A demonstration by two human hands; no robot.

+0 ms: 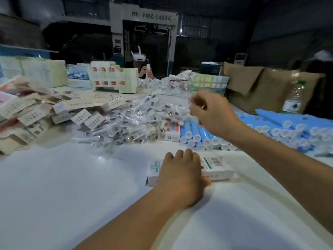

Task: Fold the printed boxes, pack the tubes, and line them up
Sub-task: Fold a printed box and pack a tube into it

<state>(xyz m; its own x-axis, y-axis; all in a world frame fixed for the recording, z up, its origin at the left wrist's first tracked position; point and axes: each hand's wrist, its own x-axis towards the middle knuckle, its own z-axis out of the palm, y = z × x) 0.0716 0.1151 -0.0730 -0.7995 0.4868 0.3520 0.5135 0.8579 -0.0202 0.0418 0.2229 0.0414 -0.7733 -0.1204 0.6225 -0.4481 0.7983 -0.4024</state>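
Dim factory shed behind, white table [63,186] in front. At lower centre the left hand [180,173] lies flat on a printed box [219,167], likely steadying it for filling. Above it, the right hand [211,112] hovers with curled fingers over the blue tubes [201,134] at centre right; blur hides whether it holds anything.

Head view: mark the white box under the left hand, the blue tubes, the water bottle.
white box [219,167], head view, barcode end right of the hand
blue tubes [193,131], head view, a tube's body
water bottle [293,100], head view, mid body
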